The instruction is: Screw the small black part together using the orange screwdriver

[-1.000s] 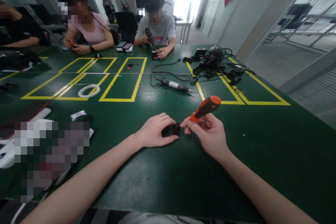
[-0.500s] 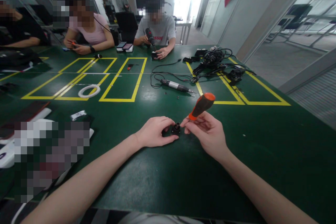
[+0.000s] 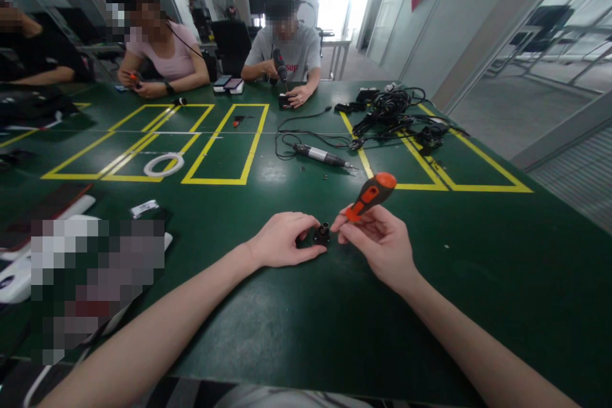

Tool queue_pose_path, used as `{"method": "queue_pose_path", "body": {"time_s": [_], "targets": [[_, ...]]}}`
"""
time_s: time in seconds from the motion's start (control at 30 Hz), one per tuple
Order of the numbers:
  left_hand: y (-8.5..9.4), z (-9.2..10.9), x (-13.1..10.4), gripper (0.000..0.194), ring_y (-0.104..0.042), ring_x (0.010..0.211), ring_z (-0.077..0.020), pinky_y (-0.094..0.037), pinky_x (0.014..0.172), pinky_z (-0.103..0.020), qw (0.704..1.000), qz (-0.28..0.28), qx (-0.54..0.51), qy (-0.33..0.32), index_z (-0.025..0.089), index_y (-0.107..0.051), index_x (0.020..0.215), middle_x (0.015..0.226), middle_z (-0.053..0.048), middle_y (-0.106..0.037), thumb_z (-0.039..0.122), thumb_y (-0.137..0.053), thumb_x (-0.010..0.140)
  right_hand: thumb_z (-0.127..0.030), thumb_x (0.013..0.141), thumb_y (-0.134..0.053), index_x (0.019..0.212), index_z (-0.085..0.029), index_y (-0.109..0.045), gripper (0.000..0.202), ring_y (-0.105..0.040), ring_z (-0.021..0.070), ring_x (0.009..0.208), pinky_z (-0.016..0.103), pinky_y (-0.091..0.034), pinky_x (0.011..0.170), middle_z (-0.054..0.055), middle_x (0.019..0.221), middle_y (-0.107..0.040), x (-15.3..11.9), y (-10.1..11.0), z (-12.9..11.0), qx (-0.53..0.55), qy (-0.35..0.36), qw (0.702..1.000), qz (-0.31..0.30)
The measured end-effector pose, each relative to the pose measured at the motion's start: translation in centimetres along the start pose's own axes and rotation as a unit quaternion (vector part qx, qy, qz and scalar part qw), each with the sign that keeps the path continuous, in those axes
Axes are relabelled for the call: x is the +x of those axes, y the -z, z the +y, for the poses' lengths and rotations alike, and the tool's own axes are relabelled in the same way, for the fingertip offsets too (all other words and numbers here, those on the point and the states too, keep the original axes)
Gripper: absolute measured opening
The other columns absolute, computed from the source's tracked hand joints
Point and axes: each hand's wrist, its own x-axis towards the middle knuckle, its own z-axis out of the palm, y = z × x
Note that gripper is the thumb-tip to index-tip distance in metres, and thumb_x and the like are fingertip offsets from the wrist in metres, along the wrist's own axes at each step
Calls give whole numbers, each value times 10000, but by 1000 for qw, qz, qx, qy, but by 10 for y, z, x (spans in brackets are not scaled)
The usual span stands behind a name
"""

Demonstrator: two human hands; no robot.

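A small black round part (image 3: 322, 236) with a raised middle stands on the green table (image 3: 268, 331). My left hand (image 3: 287, 240) rests on the table with thumb and fingers closed around it from the left. Just right of the part, my right hand (image 3: 380, 239) pinches a screwdriver (image 3: 373, 194) with an orange and dark grey handle. The handle leans up and to the right. Its shaft is mostly hidden by my fingers, and I cannot tell whether the tip touches the part.
Beyond my hands lies a corded electric screwdriver (image 3: 318, 154), with tiny bits near it. Tangled black cables (image 3: 389, 108) are at the back right. A white tape ring (image 3: 163, 164) and yellow tape outlines are left. Across the table, a person (image 3: 287, 51) holds a drill.
The screwdriver handle has turned, so an orange patch now faces me. My left hand keeps its grip on the black part. Across the table, the person's drill has shifted slightly right.
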Motion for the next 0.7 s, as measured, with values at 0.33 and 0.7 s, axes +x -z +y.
{"method": "queue_pose_path", "body": {"time_s": [0.33, 0.7], "targets": [[-1, -1, 0, 270, -558, 654, -137, -391, 631, -263, 1000, -1, 1, 3, 200, -652, 996, 735, 28, -601, 452, -695, 911, -555, 910, -760, 805, -202, -713, 371, -662, 163, 581, 304, -603, 573, 37, 730, -698, 2, 2, -1, -23, 8, 999, -24], [0, 0, 0, 307, -594, 699, -157, -413, 670, -271, 1000, -12, 13, -5, 199, -665, 1067, 781, 4, -640, 476, -675, 935, -533, 898, -783, 820, -191, -744, 353, -673, 173, 594, 317, -612, 592, 61, 747, -741, 1, 1, 1, -18, 4, 1000, -23]]}}
